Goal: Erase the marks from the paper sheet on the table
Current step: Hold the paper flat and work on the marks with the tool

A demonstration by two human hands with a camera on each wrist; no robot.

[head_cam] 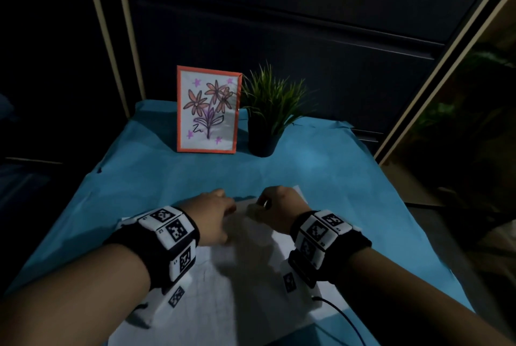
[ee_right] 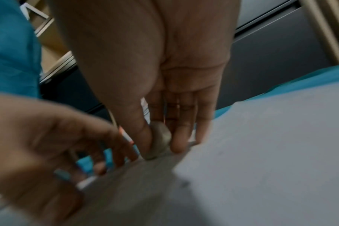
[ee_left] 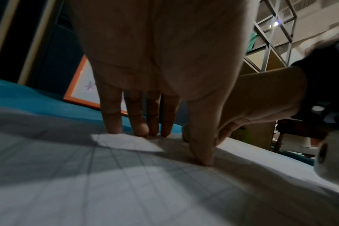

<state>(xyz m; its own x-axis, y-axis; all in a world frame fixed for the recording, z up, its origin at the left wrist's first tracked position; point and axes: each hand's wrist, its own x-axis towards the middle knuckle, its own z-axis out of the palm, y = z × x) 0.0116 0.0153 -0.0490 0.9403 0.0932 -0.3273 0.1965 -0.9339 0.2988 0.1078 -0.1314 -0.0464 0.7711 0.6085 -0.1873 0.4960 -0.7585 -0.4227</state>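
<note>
A white paper sheet [head_cam: 237,289] lies on the blue-covered table, with faint ruled pencil lines [ee_left: 114,160] across it. My left hand [head_cam: 216,207] presses flat on the sheet's far part, its straight fingers [ee_left: 114,122] and thumb touching the paper [ee_left: 126,191]. Just to its right, my right hand [head_cam: 269,200] pinches a small pale eraser [ee_right: 159,140] between thumb and fingers. The eraser's lower end touches the paper [ee_right: 261,152] near its far edge. The right wrist view is blurred.
A framed flower drawing [head_cam: 208,109] with an orange border stands at the table's back, beside a potted green plant [head_cam: 268,119]. The blue cloth [head_cam: 321,172] covers the table. A black cable [head_cam: 343,315] trails from my right wrist. Dark cabinets rise behind.
</note>
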